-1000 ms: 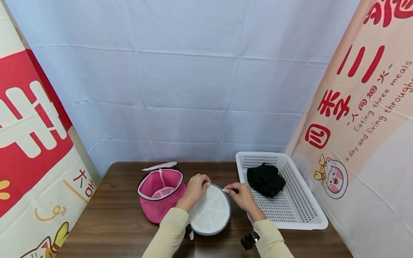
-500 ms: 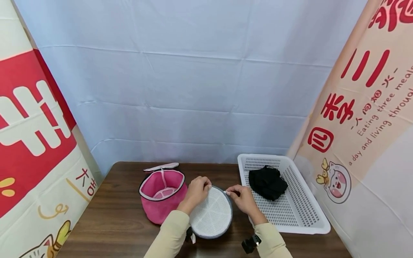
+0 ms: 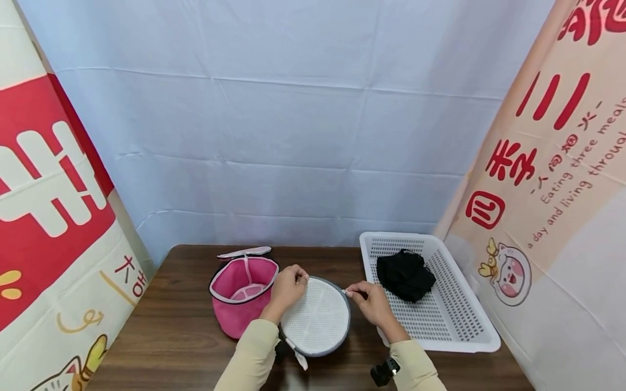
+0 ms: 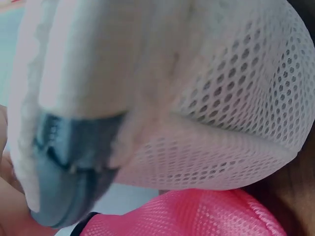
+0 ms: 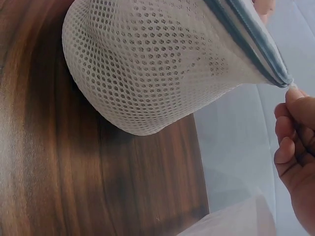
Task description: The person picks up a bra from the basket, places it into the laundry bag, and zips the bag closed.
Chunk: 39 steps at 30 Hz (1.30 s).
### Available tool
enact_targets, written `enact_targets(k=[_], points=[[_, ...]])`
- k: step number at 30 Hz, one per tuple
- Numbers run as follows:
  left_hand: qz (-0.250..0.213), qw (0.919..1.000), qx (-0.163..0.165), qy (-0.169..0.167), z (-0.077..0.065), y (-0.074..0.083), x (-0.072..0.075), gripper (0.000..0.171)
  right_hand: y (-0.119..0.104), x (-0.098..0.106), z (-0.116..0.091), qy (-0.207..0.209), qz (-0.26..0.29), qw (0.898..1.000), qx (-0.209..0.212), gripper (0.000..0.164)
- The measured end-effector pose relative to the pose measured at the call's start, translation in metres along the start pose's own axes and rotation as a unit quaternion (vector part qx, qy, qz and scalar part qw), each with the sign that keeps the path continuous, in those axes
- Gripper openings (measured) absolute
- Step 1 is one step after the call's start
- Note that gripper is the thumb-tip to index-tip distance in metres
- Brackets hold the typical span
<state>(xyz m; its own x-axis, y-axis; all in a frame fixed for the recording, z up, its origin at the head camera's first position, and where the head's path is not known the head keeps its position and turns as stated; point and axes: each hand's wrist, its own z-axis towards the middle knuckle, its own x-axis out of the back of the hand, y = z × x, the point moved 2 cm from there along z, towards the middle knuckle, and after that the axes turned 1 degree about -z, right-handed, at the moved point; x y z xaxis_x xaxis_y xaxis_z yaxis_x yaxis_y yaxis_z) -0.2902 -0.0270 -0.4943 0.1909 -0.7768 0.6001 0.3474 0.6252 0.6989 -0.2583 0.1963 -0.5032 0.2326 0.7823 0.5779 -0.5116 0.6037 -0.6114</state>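
Note:
A white mesh laundry bag (image 3: 318, 320) with a grey-blue zipped rim stands on the table in front of the person, its round top upward. The left hand (image 3: 286, 290) grips the rim at its upper left, fingers curled over the edge. At the upper right of the rim, the right hand (image 3: 374, 305) pinches a small white zip pull (image 3: 346, 293) between thumb and fingers. In the right wrist view the bag's rim (image 5: 253, 42) is drawn to a point at the right hand's fingertips (image 5: 295, 93). Blue-grey trim (image 4: 74, 182) fills part of the left wrist view.
To the left stands a pink mesh bag (image 3: 235, 317), its lid (image 3: 244, 252) tipped back. At the right is a white perforated basket (image 3: 464, 326) holding a black cloth bundle (image 3: 406, 276). Beneath everything lies a dark wooden table (image 3: 166, 326); cloth hangings enclose it.
My left hand has shifted left with the rim, and the white bag has turned a little, showing more of a white strap at its lower left. The right hand keeps its pinch.

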Motion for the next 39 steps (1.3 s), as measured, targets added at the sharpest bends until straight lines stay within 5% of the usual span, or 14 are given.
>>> enact_targets(k=[13, 25, 31, 39], points=[[-0.056, 0.9923, 0.086, 0.068, -0.008, 0.0, -0.005, 0.009, 0.003, 0.005, 0.001, 0.004, 0.006, 1.0, -0.002, 0.008], [-0.106, 0.9691, 0.176, 0.137, -0.016, -0.01, -0.013, 0.009, 0.006, 0.011, 0.0, -0.005, 0.005, 0.999, -0.036, 0.008], [-0.113, 0.9674, 0.183, 0.134, -0.017, -0.009, -0.011, 0.008, 0.006, 0.012, -0.001, -0.009, 0.016, 0.999, -0.051, 0.007], [-0.091, 0.977, 0.16, 0.108, -0.018, -0.006, -0.004, 0.007, 0.002, 0.012, -0.003, 0.006, 0.025, 0.997, -0.074, 0.006]])
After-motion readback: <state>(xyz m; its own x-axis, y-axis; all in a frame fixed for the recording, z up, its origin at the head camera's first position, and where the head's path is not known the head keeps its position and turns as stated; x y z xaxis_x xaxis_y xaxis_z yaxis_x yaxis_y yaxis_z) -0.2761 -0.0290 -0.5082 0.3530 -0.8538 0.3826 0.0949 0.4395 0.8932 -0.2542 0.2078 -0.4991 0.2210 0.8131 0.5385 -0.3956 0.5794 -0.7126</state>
